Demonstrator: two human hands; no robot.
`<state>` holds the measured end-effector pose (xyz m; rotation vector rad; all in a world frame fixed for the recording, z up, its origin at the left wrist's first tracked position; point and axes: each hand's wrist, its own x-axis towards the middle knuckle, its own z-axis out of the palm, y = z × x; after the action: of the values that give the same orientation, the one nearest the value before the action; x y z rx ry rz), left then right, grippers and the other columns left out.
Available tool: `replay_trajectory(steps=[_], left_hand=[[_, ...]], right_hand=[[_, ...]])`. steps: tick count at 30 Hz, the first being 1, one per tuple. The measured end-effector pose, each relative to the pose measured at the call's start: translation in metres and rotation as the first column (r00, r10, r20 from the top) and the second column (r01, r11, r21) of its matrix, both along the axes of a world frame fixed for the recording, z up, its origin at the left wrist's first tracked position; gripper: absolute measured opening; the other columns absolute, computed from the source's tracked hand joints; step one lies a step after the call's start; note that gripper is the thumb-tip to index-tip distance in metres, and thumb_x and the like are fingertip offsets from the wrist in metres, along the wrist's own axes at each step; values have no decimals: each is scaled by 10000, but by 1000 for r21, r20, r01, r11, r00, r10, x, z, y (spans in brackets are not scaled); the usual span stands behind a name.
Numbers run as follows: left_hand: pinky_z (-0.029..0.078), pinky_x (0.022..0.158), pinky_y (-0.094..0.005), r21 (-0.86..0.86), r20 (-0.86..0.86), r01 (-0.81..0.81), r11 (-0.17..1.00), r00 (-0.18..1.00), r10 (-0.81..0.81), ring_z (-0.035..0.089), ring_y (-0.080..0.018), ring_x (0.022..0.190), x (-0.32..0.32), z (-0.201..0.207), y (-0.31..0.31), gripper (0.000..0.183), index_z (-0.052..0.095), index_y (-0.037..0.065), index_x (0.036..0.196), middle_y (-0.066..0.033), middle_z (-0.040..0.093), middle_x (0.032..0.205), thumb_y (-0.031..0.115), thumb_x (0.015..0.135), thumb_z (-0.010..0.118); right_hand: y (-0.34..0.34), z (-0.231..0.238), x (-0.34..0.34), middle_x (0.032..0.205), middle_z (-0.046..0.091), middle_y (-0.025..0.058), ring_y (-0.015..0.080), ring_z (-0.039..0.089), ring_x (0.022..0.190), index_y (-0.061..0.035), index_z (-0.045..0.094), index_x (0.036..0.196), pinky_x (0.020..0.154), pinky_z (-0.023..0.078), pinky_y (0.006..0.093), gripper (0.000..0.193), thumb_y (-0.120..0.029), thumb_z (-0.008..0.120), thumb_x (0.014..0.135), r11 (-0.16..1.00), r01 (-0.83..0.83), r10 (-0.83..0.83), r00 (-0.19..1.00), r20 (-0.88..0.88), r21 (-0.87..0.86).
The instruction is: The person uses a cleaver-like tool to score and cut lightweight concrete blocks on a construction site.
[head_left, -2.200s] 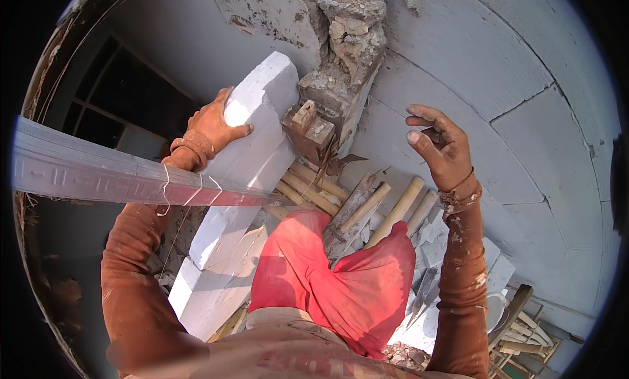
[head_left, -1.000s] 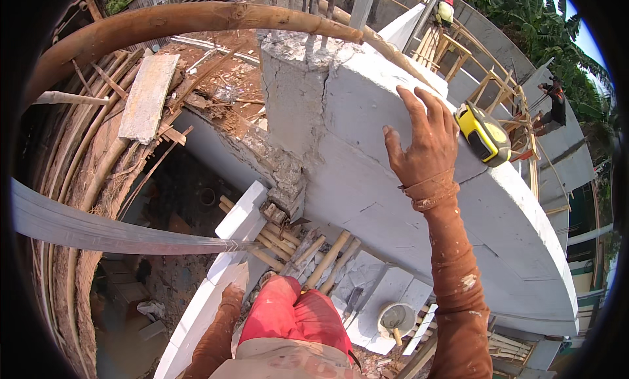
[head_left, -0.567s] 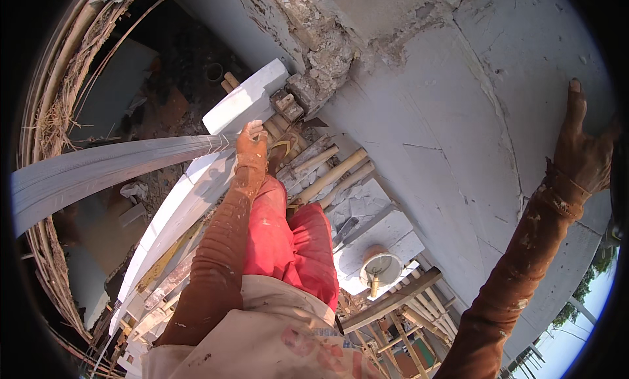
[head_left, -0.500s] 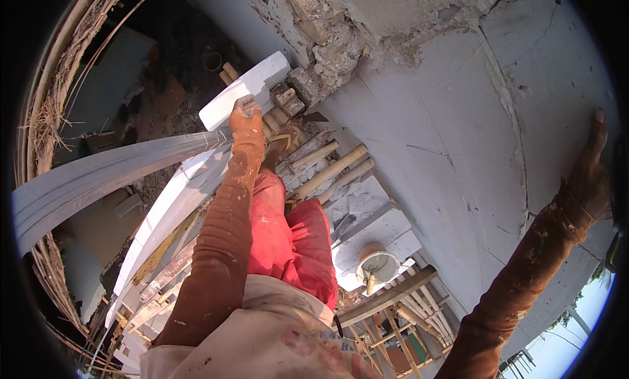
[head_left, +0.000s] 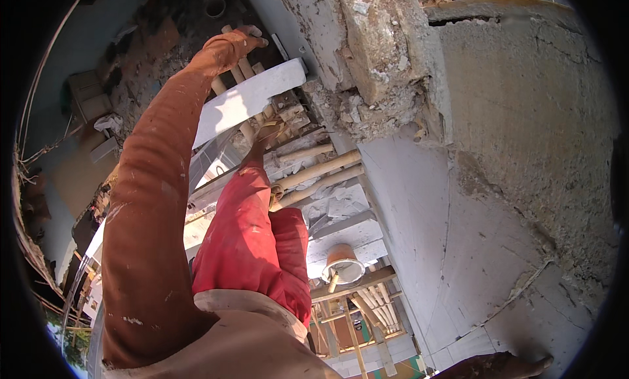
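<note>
My left arm reaches far forward, and my left hand (head_left: 244,41) is beyond a white block (head_left: 252,94), above the ends of some bamboo poles (head_left: 241,66). Its fingers look apart and slightly bent, with nothing visible in them. The long white block lies across the poles, next to my foot (head_left: 265,133). At the lower right edge, my right hand (head_left: 517,364) shows only in part against the grey wall (head_left: 419,248). Its fingers are mostly cut off and smeared.
A broken masonry edge (head_left: 386,84) juts out at the upper middle, beside a rough plastered face (head_left: 517,97). A bucket (head_left: 343,267) with a handled tool stands on white blocks to my right. Bamboo scaffolding (head_left: 354,313) lies below. Rubble (head_left: 157,71) covers the ground at the upper left.
My left hand has left the white block and moved forward past it. My right hand has dropped along the wall to the lower edge. The view has shifted, and the grey strip bundle is gone.
</note>
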<state>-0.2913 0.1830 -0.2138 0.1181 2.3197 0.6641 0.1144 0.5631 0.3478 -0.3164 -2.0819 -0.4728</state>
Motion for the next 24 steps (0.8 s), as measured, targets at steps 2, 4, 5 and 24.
replay_trajectory(steps=[2, 4, 5, 24], left_hand=[[417, 964, -402, 61, 240, 17, 998, 970, -31, 489, -312, 1191, 13, 34, 26, 620, 514, 100, 1267, -143, 531, 1282, 468, 789, 656], [389, 1006, -405, 144, 305, 8, 990, 951, -52, 472, -321, 1217, 38, 91, 22, 696, 423, 99, 1332, -170, 509, 1296, 448, 782, 669], [376, 1026, -406, 186, 288, 17, 982, 955, -71, 463, -326, 1230, 52, 120, 17, 740, 377, 99, 1365, -183, 497, 1303, 438, 778, 675], [463, 918, -444, -53, -285, 287, 957, 914, -290, 578, -360, 1058, 138, 120, -25, 813, 431, 104, 1314, -167, 563, 1190, 262, 573, 724]], right_hand=[[-14, -3, -3, 1237, 462, 255, 379, 457, 1145, 91, 297, 1340, 1010, 347, 498, 874, -498, 663, 807, 999, 7, -7, 1000, 9, 31], [-12, -8, 0, 1315, 375, 273, 384, 380, 1218, 83, 270, 1357, 1041, 291, 528, 883, -481, 670, 807, 992, 126, -127, 991, -32, -29], [-13, -10, -1, 1430, 230, 302, 378, 254, 1328, 80, 251, 1374, 1065, 255, 542, 936, -523, 668, 792, 981, 169, -173, 984, -33, -95], [-14, -37, -42, 1393, 292, 278, 364, 316, 1282, 59, 286, 1366, 1045, 289, 520, 828, -456, 630, 816, 970, 208, -211, 977, -15, -123]])
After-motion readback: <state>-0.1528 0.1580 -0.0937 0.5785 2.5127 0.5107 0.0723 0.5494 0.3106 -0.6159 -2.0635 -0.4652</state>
